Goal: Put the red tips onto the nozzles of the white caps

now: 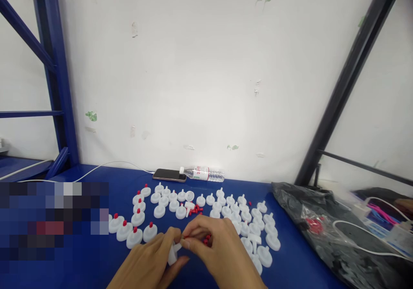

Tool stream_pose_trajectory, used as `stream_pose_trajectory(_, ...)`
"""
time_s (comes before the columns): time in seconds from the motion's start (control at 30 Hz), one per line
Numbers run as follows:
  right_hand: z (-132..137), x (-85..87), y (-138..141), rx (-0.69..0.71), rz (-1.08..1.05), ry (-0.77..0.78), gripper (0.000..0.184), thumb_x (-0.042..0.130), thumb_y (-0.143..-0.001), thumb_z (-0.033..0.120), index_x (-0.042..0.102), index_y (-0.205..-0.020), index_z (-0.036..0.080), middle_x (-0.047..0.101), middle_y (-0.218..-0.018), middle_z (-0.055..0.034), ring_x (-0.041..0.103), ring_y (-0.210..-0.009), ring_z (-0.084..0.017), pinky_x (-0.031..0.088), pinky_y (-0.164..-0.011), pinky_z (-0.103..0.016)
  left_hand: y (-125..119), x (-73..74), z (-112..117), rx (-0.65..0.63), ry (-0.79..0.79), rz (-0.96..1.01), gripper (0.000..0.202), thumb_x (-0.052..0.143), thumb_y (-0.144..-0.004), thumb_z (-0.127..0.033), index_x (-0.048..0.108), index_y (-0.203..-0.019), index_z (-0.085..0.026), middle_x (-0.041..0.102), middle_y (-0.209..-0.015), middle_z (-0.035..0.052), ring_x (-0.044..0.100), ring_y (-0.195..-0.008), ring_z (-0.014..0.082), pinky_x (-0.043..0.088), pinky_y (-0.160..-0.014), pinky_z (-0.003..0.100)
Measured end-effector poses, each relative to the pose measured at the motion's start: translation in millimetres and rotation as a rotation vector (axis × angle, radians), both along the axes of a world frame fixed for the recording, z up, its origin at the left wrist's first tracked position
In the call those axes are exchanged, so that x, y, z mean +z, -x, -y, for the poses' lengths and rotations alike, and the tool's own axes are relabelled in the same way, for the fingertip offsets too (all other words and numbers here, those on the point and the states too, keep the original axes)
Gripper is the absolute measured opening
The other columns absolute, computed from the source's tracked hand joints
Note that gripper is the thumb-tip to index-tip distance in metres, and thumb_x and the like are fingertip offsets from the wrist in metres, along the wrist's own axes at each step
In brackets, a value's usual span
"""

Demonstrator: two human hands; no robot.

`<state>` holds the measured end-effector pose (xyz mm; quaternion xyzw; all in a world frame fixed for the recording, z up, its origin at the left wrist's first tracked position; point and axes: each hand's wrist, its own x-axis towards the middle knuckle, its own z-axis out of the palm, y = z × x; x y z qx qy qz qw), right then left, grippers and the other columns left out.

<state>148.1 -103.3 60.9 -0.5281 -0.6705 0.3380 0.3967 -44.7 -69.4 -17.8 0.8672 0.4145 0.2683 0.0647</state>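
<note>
My left hand (153, 252) is closed around a white nozzle cap (172, 255), whose spout points to the right. At the tip of that spout, my right hand (217, 241) pinches thumb and forefinger together. A trace of red shows between those fingertips, seemingly a small red tip cap mostly hidden by them. Loose red tip caps (194, 211) lie beyond the hands, and more sit partly behind my right hand. To the left stand several white nozzle caps with red tips (150, 232). Many bare-tipped white nozzle caps (235, 215) stand at the right and the back middle.
A phone (169, 175) with a white cable and a clear plastic bottle (203, 173) lie along the wall. Black plastic sheeting (322, 237) covers the right side, with a clear bag of red pieces (314, 225) on it. Blue metal posts (61, 73) rise at left.
</note>
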Motion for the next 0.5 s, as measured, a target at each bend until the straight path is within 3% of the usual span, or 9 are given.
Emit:
stream_pose_trajectory(0.13, 2.4, 4.0, 1.0, -0.007, -0.022, -0.015, 0.013, 0.073, -0.082, 0.012, 0.08, -0.085, 0.023, 0.082, -0.084, 0.0015, 0.076, -0.082, -0.017, 0.051, -0.069, -0.021, 0.3, -3.4, -0.6, 0.049, -0.038, 0.005, 0.017, 0.057, -0.099, -0.03, 0.057, -0.117, -0.029, 0.08, -0.092, -0.0012, 0.079, -0.079, 0.0222, 0.051, -0.063, 0.027)
stream_pose_trajectory(0.23, 4.1, 4.9, 1.9, -0.008, 0.007, -0.016, 0.012, 0.073, -0.082, 0.013, 0.081, -0.085, 0.022, 0.08, -0.081, 0.0012, 0.075, -0.078, -0.016, 0.049, -0.066, -0.02, 1.5, -4.4, -3.0, 0.081, -0.017, -0.105, 0.008, 0.06, -0.098, -0.034, 0.061, -0.104, -0.028, 0.08, -0.082, -0.002, 0.079, -0.071, 0.0238, 0.047, -0.057, 0.027)
stream_pose_trajectory(0.33, 3.9, 2.2, 2.0, -0.012, 0.035, -0.027, 0.012, 0.074, -0.081, 0.013, 0.081, -0.084, 0.023, 0.08, -0.079, 0.0015, 0.073, -0.074, -0.015, 0.048, -0.064, -0.02, 2.5, -4.6, -5.9, 0.097, -0.034, -0.181, 0.013, 0.067, -0.094, -0.037, 0.063, -0.101, -0.027, 0.081, -0.083, -0.001, 0.079, -0.071, 0.0255, 0.046, -0.054, 0.026)
stream_pose_trajectory(0.5, 3.4, 1.5, 1.7, 0.031, -0.075, 0.019, 0.01, 0.074, -0.082, 0.015, 0.08, -0.085, 0.022, 0.08, -0.08, 0.0016, 0.071, -0.065, -0.013, 0.05, -0.061, -0.018, 1.0, 0.5, 0.5, 0.015, -0.044, -0.079, 0.011, 0.06, -0.099, -0.038, 0.06, -0.096, -0.028, 0.077, -0.08, -0.0039, 0.077, -0.062, 0.0209, 0.048, -0.051, 0.026)
